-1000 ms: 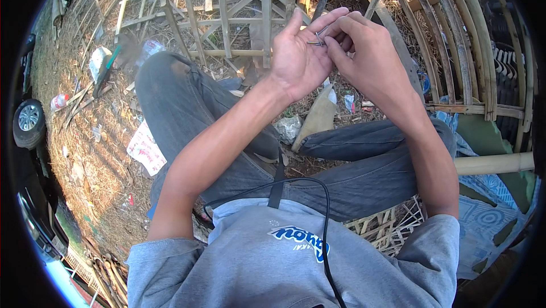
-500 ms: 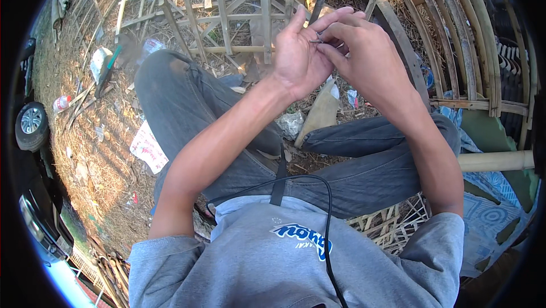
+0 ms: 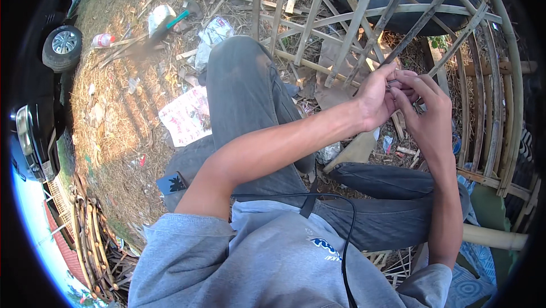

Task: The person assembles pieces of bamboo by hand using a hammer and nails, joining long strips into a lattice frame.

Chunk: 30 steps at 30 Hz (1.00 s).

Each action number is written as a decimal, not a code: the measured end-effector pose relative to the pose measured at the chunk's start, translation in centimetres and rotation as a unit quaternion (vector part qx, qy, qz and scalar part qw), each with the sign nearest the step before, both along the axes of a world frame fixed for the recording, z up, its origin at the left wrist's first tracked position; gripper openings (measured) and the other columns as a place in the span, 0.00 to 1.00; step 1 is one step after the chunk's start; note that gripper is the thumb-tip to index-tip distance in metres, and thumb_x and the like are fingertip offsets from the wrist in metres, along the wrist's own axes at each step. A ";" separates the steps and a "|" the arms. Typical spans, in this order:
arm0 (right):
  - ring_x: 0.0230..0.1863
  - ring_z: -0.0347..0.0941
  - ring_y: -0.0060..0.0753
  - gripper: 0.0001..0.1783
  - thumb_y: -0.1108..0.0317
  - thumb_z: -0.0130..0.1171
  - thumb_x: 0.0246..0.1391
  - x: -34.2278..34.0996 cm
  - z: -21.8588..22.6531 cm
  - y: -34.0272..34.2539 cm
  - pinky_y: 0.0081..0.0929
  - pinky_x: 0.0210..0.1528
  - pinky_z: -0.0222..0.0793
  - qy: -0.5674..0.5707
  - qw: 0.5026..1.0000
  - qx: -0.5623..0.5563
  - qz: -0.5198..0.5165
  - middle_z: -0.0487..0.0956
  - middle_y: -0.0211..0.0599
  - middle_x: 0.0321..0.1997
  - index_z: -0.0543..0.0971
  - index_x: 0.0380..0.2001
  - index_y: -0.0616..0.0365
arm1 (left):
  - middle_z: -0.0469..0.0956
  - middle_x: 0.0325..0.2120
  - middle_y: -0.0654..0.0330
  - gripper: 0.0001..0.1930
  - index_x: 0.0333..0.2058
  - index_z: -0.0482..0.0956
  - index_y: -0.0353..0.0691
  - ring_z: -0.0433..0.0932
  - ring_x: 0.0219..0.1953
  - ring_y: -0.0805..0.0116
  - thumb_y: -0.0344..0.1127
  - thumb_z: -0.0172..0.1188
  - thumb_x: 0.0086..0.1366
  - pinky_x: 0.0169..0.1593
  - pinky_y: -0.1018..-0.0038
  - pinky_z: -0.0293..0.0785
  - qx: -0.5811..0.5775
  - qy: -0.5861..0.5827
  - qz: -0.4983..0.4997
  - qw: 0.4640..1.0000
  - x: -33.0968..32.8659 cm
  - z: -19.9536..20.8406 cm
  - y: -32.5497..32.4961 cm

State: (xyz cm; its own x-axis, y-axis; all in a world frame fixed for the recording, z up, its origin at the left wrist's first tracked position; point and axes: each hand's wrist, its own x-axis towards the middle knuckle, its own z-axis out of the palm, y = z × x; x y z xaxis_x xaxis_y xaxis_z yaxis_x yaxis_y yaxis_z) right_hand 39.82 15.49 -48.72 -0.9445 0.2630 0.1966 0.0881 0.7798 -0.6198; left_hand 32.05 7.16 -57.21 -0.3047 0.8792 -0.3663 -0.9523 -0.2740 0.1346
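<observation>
Spreading beyond the hands, a slatted wooden lattice (image 3: 354, 26) fills the upper ground. The left hand (image 3: 375, 98) is loosely cupped; the right hand (image 3: 425, 102) bends over it, fingertips drawn together, though I cannot tell whether they grip. Between them sits a thin metal piece (image 3: 392, 82), probably a nail: likely light, stiff, slippery, best pinched along its shank.

The right grip (image 3: 426, 100) partly hid a metal piece (image 3: 392, 82) too small to identify; the frame's edge cut off a black car (image 3: 42, 100).
</observation>
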 end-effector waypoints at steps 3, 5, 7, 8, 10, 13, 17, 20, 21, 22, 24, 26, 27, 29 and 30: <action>0.31 0.77 0.31 0.08 0.79 0.65 0.51 -1.1 1.1 -0.5 0.26 0.32 0.72 0.079 0.993 0.016 0.083 0.80 0.42 0.35 0.81 0.36 0.66 | 0.78 0.29 0.59 0.21 0.36 0.76 0.40 0.79 0.35 0.63 0.48 0.40 0.74 0.44 0.69 0.77 -0.063 0.022 -0.014 0.998 -1.6 -0.6 -0.9; 0.28 0.71 0.24 0.05 0.75 0.59 0.59 -1.6 2.1 -0.1 0.22 0.29 0.65 0.183 0.981 0.027 0.049 0.77 0.37 0.31 0.79 0.32 0.68 | 0.58 0.13 0.71 0.22 0.18 0.62 0.50 0.57 0.16 0.76 0.50 0.42 0.73 0.22 0.76 0.54 -0.041 -0.028 0.005 0.999 -2.4 0.0 0.3; 0.27 0.63 0.20 0.15 0.67 0.49 0.66 -2.3 1.0 -0.7 0.18 0.29 0.58 0.266 0.955 -0.083 -0.099 0.72 0.30 0.27 0.76 0.29 0.67 | 0.49 0.11 0.72 0.25 0.15 0.53 0.52 0.47 0.13 0.77 0.49 0.41 0.73 0.19 0.75 0.46 0.001 0.010 0.016 1.000 -3.9 0.4 0.4; 0.26 0.60 0.17 0.21 0.59 0.41 0.69 -3.6 -0.6 -1.0 0.17 0.30 0.55 0.295 0.930 -0.124 -0.183 0.68 0.26 0.25 0.76 0.31 0.64 | 0.49 0.11 0.72 0.25 0.15 0.53 0.52 0.47 0.13 0.77 0.49 0.41 0.73 0.19 0.75 0.46 0.000 0.013 0.032 0.999 -5.0 0.6 -0.1; 0.27 0.61 0.18 0.22 0.56 0.41 0.69 -6.4 -3.3 -2.9 0.18 0.31 0.57 0.293 0.858 -0.270 -0.323 0.68 0.26 0.25 0.75 0.31 0.61 | 0.45 0.09 0.72 0.26 0.14 0.51 0.52 0.43 0.12 0.77 0.49 0.41 0.73 0.17 0.75 0.41 0.017 -0.007 0.066 0.998 -6.9 1.5 -0.9; 0.30 0.66 0.20 0.21 0.54 0.42 0.70 -9.7 -9.7 -6.4 0.21 0.35 0.62 0.236 0.769 -0.457 -0.379 0.70 0.27 0.26 0.75 0.33 0.60 | 0.44 0.09 0.73 0.26 0.15 0.51 0.53 0.42 0.12 0.78 0.50 0.42 0.73 0.17 0.75 0.40 0.043 0.014 0.130 0.990 -9.5 2.3 -2.7; 0.29 0.67 0.21 0.19 0.57 0.47 0.68 -16.3 -17.7 -13.0 0.24 0.35 0.64 -0.052 0.830 -0.527 -0.175 0.74 0.28 0.29 0.77 0.32 0.61 | 0.45 0.09 0.73 0.26 0.16 0.51 0.53 0.43 0.10 0.78 0.57 0.44 0.70 0.17 0.75 0.37 0.027 0.009 0.169 0.985 -11.7 1.8 -3.9; 0.33 0.68 0.23 0.13 0.62 0.53 0.64 -19.6 -20.8 -18.8 0.26 0.38 0.66 -0.133 0.866 -0.480 0.051 0.77 0.30 0.31 0.79 0.35 0.63 | 0.44 0.09 0.73 0.27 0.15 0.50 0.53 0.42 0.11 0.77 0.59 0.45 0.68 0.18 0.74 0.37 0.037 0.021 0.197 0.979 -12.4 1.7 -6.0; 0.33 0.68 0.22 0.12 0.64 0.54 0.63 -19.9 -20.5 -20.4 0.24 0.38 0.66 -0.130 0.857 -0.492 0.081 0.78 0.29 0.30 0.79 0.35 0.63 | 0.44 0.09 0.73 0.28 0.15 0.50 0.53 0.42 0.11 0.77 0.59 0.45 0.68 0.18 0.74 0.37 0.042 0.022 0.209 0.977 -12.8 2.0 -7.0; 0.34 0.68 0.21 0.11 0.65 0.55 0.62 -20.4 -20.4 -21.5 0.23 0.37 0.66 -0.125 0.847 -0.506 0.106 0.78 0.28 0.29 0.79 0.35 0.63 | 0.43 0.10 0.74 0.28 0.14 0.48 0.53 0.41 0.12 0.78 0.57 0.47 0.68 0.19 0.73 0.37 0.039 0.027 0.209 0.977 -13.5 2.5 -8.0; 0.36 0.69 0.21 0.12 0.65 0.54 0.63 -20.2 -20.8 -21.8 0.23 0.39 0.67 -0.087 0.881 -0.431 0.173 0.79 0.29 0.31 0.80 0.35 0.64 | 0.46 0.09 0.73 0.29 0.13 0.51 0.51 0.43 0.11 0.77 0.55 0.48 0.69 0.18 0.71 0.40 -0.015 0.096 0.206 0.974 -16.4 3.2 -9.8; 0.35 0.70 0.21 0.13 0.64 0.54 0.63 -19.3 -21.3 -21.4 0.22 0.38 0.67 -0.063 0.894 -0.432 0.097 0.79 0.29 0.31 0.80 0.36 0.64 | 0.51 0.08 0.71 0.29 0.11 0.56 0.46 0.49 0.11 0.76 0.52 0.49 0.70 0.18 0.71 0.45 -0.191 0.328 0.204 0.902 -20.2 3.7 -11.7; 0.34 0.70 0.21 0.14 0.63 0.53 0.64 -19.2 -22.1 -20.7 0.22 0.37 0.67 -0.101 0.882 -0.457 0.056 0.79 0.29 0.30 0.80 0.36 0.64 | 0.52 0.07 0.70 0.30 0.12 0.60 0.44 0.52 0.11 0.76 0.52 0.49 0.71 0.18 0.72 0.48 -0.307 0.481 0.205 0.795 -22.5 4.1 -13.3; 0.30 0.70 0.20 0.16 0.60 0.53 0.65 -19.1 -24.3 -18.7 0.21 0.34 0.66 -0.228 0.841 -0.491 0.018 0.79 0.29 0.29 0.80 0.36 0.64 | 0.63 0.08 0.53 0.34 0.14 0.70 0.30 0.66 0.13 0.62 0.54 0.47 0.72 0.25 0.61 0.65 -0.466 0.667 0.091 0.574 -27.7 4.1 -17.1; 0.27 0.68 0.18 0.18 0.58 0.52 0.66 -19.2 -24.2 -19.2 0.19 0.32 0.64 -0.209 0.863 -0.455 0.072 0.79 0.31 0.27 0.80 0.36 0.63 | 0.69 0.11 0.47 0.34 0.14 0.72 0.30 0.73 0.17 0.52 0.54 0.45 0.72 0.30 0.58 0.69 -0.525 0.669 0.039 0.524 -31.2 1.1 -19.5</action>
State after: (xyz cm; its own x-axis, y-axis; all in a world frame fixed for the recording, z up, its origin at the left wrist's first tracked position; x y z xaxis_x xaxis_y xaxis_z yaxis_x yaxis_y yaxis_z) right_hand 20.66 -3.72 -72.90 -0.9186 0.0037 -0.3951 0.3951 0.0096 -0.9186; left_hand 0.89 -12.31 -56.06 -0.9270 0.3718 -0.0486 0.1955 0.5899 0.7834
